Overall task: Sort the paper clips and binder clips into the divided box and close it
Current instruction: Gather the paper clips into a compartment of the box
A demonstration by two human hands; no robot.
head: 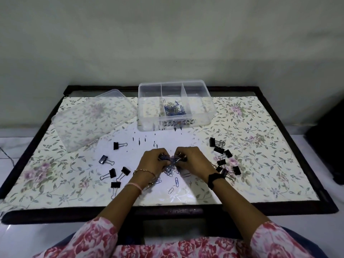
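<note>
Both hands, left [154,161] and right [191,161], pinch a tangle of clips [172,162] mid-frame to pull them apart for the box [176,105]

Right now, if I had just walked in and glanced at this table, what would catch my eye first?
Probably the two hands, left and right, meeting mid-table over a tangle of paper clips. Next, the clear box at the back, with paper clips only in its middle compartment, and its lid lying off to the left. Black binder clips are scattered on both sides of the hands.
</note>
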